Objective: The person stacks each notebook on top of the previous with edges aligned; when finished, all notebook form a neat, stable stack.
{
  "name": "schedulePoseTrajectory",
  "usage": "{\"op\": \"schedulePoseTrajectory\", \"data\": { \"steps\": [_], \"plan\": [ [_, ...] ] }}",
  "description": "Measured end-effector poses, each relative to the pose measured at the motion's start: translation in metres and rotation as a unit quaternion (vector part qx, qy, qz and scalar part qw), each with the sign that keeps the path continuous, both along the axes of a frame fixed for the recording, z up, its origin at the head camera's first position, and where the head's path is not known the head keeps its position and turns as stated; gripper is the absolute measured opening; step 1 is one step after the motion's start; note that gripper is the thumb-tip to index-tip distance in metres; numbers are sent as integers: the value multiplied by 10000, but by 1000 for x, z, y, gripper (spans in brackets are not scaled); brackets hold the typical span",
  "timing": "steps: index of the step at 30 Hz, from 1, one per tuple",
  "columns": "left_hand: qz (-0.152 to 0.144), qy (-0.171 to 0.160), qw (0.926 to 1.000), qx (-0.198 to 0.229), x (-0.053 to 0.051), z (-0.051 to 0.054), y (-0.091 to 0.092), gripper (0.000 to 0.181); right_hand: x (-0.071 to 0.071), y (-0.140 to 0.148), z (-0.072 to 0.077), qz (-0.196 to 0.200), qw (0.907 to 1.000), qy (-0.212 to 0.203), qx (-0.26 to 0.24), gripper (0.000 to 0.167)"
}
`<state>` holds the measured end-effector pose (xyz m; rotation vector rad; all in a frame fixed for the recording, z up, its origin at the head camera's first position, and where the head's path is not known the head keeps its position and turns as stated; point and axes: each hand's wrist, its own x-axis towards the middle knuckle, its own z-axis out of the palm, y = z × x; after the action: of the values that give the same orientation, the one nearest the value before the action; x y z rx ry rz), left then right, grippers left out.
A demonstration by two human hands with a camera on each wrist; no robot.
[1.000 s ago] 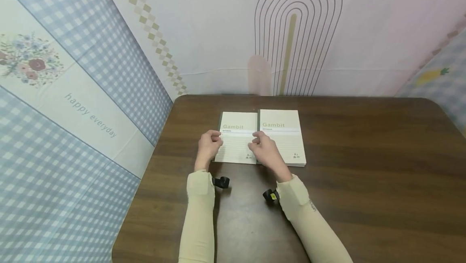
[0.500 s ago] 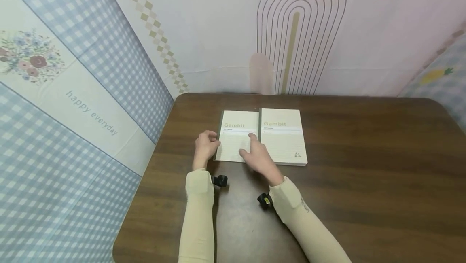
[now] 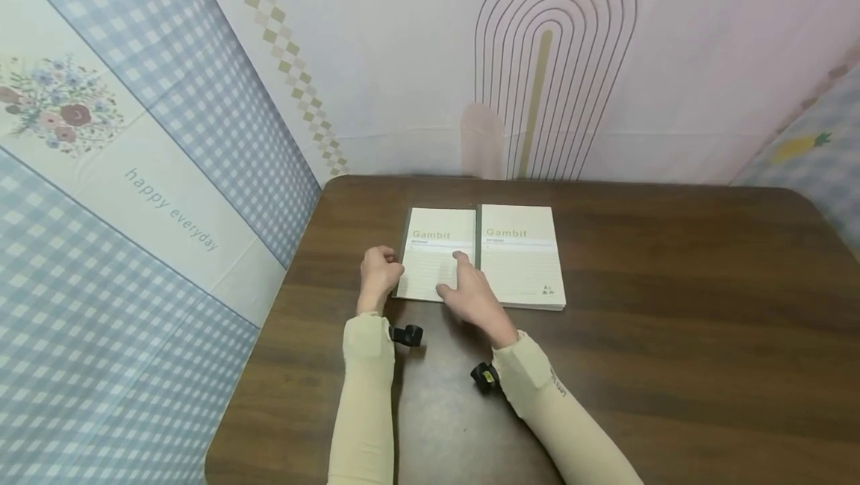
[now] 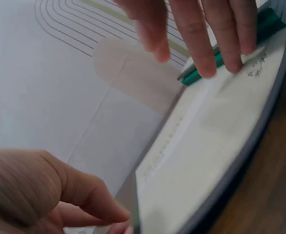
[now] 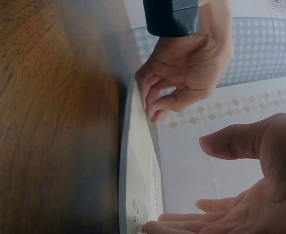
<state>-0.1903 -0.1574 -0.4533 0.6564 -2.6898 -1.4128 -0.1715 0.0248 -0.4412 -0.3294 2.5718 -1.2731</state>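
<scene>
Two cream notebooks with dark green spines and the word "Gambit" on their covers lie flat side by side: the left notebook [image 3: 426, 272] and the right notebook [image 3: 520, 268]. At the left notebook's spine edge, the thumb and fingers of my left hand [image 3: 379, 274] are curled and pinch the edge. My right hand [image 3: 475, 300] is above the left notebook's right half, its thumb and fingers spread apart, covering the lower corner. In the right wrist view, the right hand's [image 5: 231, 195] lower fingertips are close to the cover; contact is unclear.
A brown wooden table [image 3: 672, 321] bears both notebooks. Behind it hangs a pale patterned cloth [image 3: 396, 60], and on the left a blue checked cloth [image 3: 168, 306]. Black wrist cameras sit on both sleeves, facing inward.
My right hand has shifted left and slightly down, from the seam between the notebooks onto the left notebook, its fingers spreading. The left hand has moved slightly left to the spine edge.
</scene>
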Motion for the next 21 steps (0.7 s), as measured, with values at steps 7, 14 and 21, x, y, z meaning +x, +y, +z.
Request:
{"op": "schedulePoseTrajectory", "data": {
  "steps": [7, 14, 21],
  "plan": [
    [-6, -137, 9976, 679, 0, -5, -3, 41, 3, 0, -2, -47, 10000, -27, -59, 74],
    [-363, -314, 9941, 977, 1, -5, -7, 47, 2, 0, -3, -127, 9999, 22, -69, 73],
    [-236, -223, 9891, 1438, -1, -7, -9, 50, 0, 0, -2, -126, 9999, 26, -58, 68]
  ]
}}
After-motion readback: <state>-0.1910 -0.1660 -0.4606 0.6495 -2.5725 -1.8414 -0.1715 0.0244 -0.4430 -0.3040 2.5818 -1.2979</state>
